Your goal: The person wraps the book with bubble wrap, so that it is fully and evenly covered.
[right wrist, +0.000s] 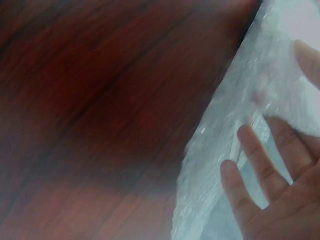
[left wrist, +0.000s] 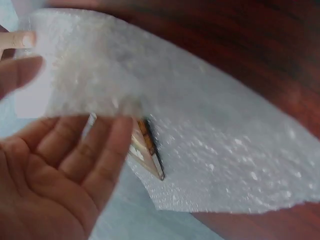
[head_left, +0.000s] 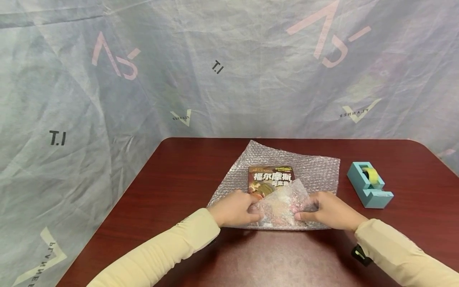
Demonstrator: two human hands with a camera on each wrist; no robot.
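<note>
A book [head_left: 270, 177] with a dark cover and Chinese title lies on a sheet of bubble wrap [head_left: 317, 171] spread on the dark red table [head_left: 179, 179]. The sheet's near flap is folded up over the book's lower half. My left hand [head_left: 247, 209] pinches the flap's left edge, and my right hand [head_left: 308, 213] pinches its right edge. In the left wrist view my left hand [left wrist: 65, 165] has its fingers under the raised bubble wrap [left wrist: 225, 130], with a corner of the book [left wrist: 150, 150] showing beneath. In the right wrist view my right hand [right wrist: 270, 180] holds the bubble wrap [right wrist: 225, 135].
A light blue tape dispenser [head_left: 369, 184] with a yellowish roll stands on the table to the right of the sheet. A pale printed cloth backdrop [head_left: 215, 67] hangs behind the table and along its left side.
</note>
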